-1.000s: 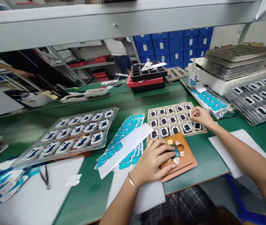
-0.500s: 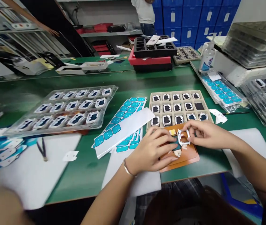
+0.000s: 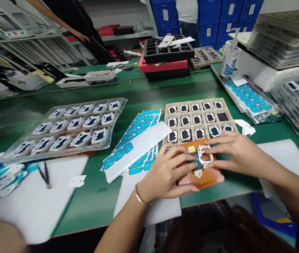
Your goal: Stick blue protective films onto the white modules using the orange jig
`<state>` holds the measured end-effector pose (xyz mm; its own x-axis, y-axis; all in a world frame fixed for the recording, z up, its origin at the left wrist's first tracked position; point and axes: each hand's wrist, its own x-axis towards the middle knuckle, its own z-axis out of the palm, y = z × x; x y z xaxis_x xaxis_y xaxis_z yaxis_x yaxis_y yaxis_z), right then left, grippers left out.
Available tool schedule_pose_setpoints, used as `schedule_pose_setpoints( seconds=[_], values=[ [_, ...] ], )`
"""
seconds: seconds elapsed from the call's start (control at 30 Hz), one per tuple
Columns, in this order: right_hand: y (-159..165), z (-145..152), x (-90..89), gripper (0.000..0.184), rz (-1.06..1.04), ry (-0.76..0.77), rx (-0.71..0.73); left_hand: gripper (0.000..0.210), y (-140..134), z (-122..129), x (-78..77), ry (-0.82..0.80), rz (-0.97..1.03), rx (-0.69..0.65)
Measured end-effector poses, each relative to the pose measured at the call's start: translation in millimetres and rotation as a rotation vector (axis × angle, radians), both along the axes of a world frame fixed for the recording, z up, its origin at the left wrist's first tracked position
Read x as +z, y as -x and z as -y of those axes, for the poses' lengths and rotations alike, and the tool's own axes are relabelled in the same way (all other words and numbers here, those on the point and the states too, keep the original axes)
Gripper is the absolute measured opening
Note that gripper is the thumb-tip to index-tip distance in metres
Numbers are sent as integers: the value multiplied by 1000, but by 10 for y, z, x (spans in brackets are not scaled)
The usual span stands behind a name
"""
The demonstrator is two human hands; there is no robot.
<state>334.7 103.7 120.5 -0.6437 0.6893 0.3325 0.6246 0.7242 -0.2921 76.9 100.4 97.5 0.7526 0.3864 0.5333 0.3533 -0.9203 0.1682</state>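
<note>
On an orange fixture plate (image 3: 209, 179) at the table's front edge sits a white squarish frame with rounded corners (image 3: 200, 154), much like a watch case. My right hand (image 3: 233, 153) grips this frame, fingertips at its upper edge and thumb at its lower right. My left hand (image 3: 169, 172) is open. Its fingertips rest on a dark teal block (image 3: 196, 162) on the plate, and its thumb is stretched apart near the plate's lower left. A yellow patch (image 3: 192, 149) shows above the block, and a small cream-coloured piece (image 3: 198, 173) below it.
Behind the plate lies a beige compartment tray (image 3: 167, 131) of similar frames. Blue sticker sheets (image 3: 132, 140) overlap to its left. A clear tray (image 3: 107, 142) of frames, tweezers (image 3: 44, 175) and a white foam sheet (image 3: 33, 200) are farther left. A pump bottle (image 3: 229, 58) stands back right.
My right fingers have spread from a pinch at the frame's right side to its upper and lower edges. My left thumb has moved down, away from the cream-coloured piece. The view has shifted slightly.
</note>
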Motion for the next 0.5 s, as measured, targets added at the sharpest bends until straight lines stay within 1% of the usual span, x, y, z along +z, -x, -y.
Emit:
schedule_pose_setpoints(
  seconds=[0.13,0.23,0.37,0.5],
  values=[
    [91,6,9,16,-105,-57,100,41,30,9,-14,10,96,81],
    [172,9,-22,18,-153,-35,154,38,47,14,-22,12,176,164],
    [213,-5,-96,20,-206,7,169,46,28,21,-30,18,153,245],
    [190,-34,-140,21,-203,69,154,50,-1,28,-40,90,118,242]
  ],
)
